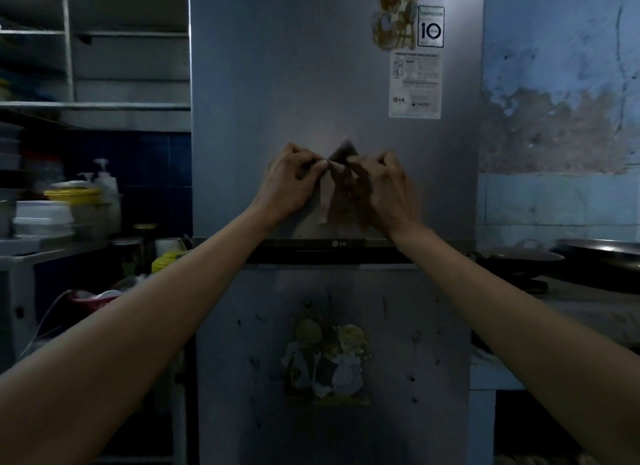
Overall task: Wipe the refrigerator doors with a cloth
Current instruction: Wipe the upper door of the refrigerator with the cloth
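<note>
A grey two-door refrigerator fills the middle of the head view: its upper door [277, 84] carries labels and a sticker at top right, and its lower door [415, 343] has a cartoon sticker and dark specks. A small brownish cloth [337, 198] hangs in front of the upper door, just above the dark handle strip [311, 253]. My left hand [289, 184] pinches the cloth's top edge from the left. My right hand [382, 191] grips it from the right, fingers curled into the fabric. Both arms reach straight forward.
Left of the fridge, a counter [41, 250] holds stacked containers, a yellow bowl [74, 194] and pump bottles, with shelves [93, 106] above. To the right, a ledge carries a dark pan [516, 260] and a metal wok [602, 253] below a peeling blue wall.
</note>
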